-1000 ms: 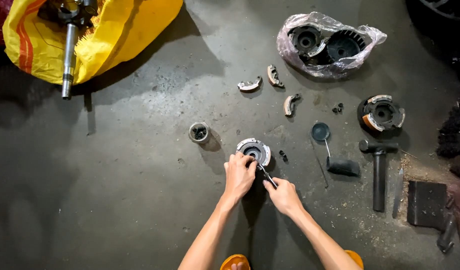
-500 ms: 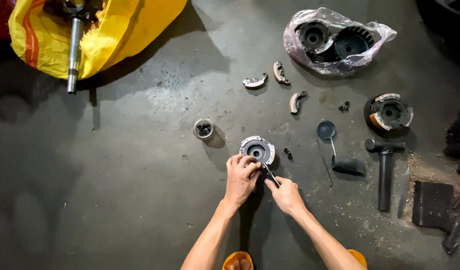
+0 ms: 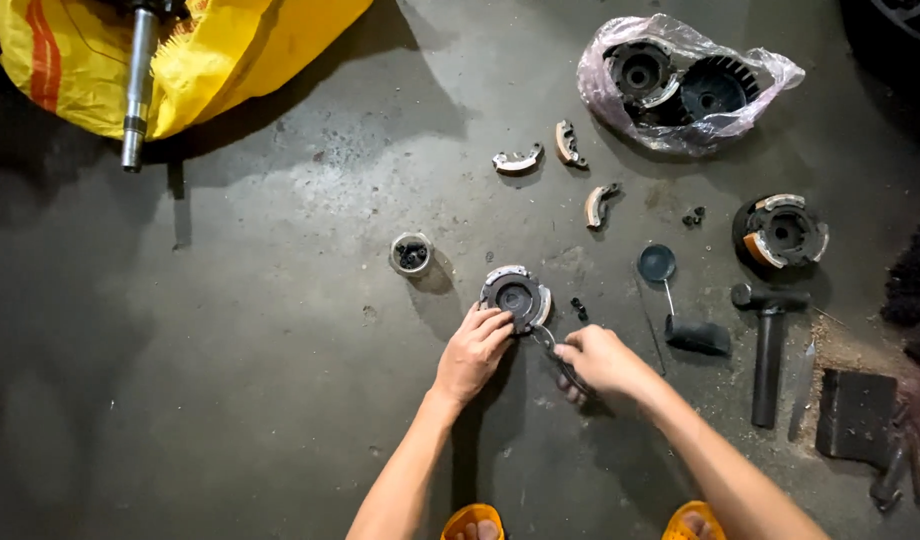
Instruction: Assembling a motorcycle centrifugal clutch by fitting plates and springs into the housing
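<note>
The round metal clutch assembly [image 3: 517,297] lies flat on the concrete floor [image 3: 280,330] in front of the person, the left hand [image 3: 474,350] pressing fingers on its near rim while the right hand [image 3: 595,360] is closed around pliers [image 3: 553,352] whose tips meet its edge. It looks heavy, rigid and probably greasy — best steadied by the outer rim. Farther out sit a small cup of parts [image 3: 411,254], loose curved shoes [image 3: 517,160], a hammer [image 3: 768,340], a clear plastic bag [image 3: 685,85] of dark parts at upper right and a yellow sack [image 3: 220,55] with a red stripe at upper left.
</note>
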